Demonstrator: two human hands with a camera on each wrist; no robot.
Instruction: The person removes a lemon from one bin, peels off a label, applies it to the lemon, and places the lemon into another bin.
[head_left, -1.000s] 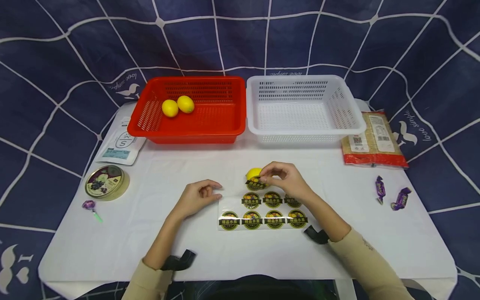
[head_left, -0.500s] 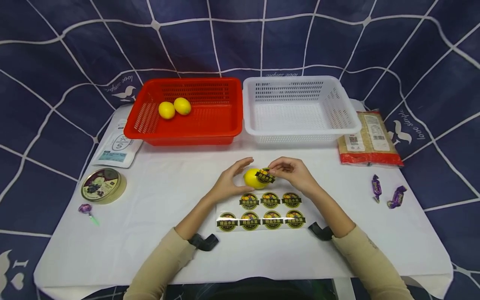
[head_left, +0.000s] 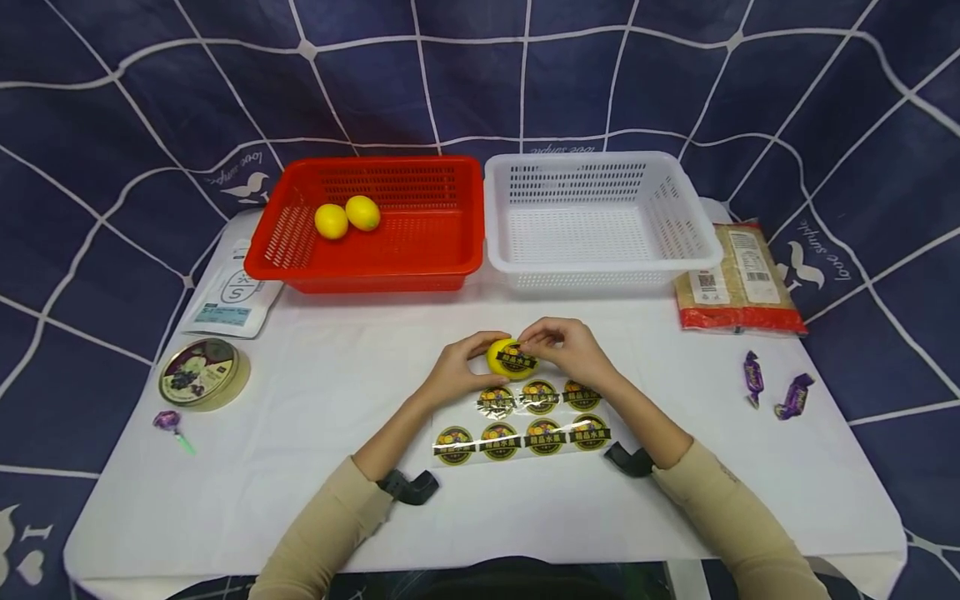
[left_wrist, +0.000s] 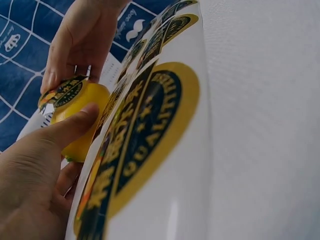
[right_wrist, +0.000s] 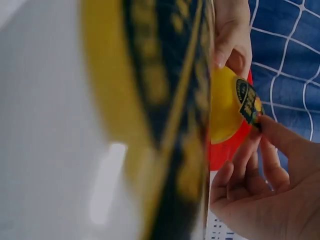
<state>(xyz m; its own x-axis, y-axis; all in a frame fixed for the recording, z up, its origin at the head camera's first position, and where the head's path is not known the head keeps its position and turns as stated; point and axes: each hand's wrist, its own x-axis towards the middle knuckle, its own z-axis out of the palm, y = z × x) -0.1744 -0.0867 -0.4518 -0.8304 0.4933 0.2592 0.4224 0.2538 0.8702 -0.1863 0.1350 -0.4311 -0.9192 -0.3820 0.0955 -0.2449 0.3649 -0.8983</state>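
My left hand [head_left: 454,368] grips a lemon [head_left: 495,355] at the middle of the table, thumb on the near side and fingers on the far side. A round black-and-gold sticker [head_left: 517,360] lies against the lemon's right face. Its edge is pinched between thumb and forefinger of my right hand [head_left: 573,354]. In the right wrist view, part of the sticker [right_wrist: 250,102] is on the peel while the pinched edge stands off. A clear sheet of several matching stickers [head_left: 546,437] lies just below both hands; the left wrist view shows its lettering [left_wrist: 145,130] up close.
Behind stand a red basket [head_left: 375,279] with two lemons [head_left: 347,217] and a white basket [head_left: 600,265]. At left are a white pouch [head_left: 232,292], a round tin [head_left: 206,373] and a lollipop [head_left: 171,423]. A grain bag [head_left: 738,279] and two purple-wrapped candies [head_left: 772,392] sit at right.
My left hand has moved right and taken hold of the lemon. My right hand has brought the sticker from in front of the lemon onto its face.
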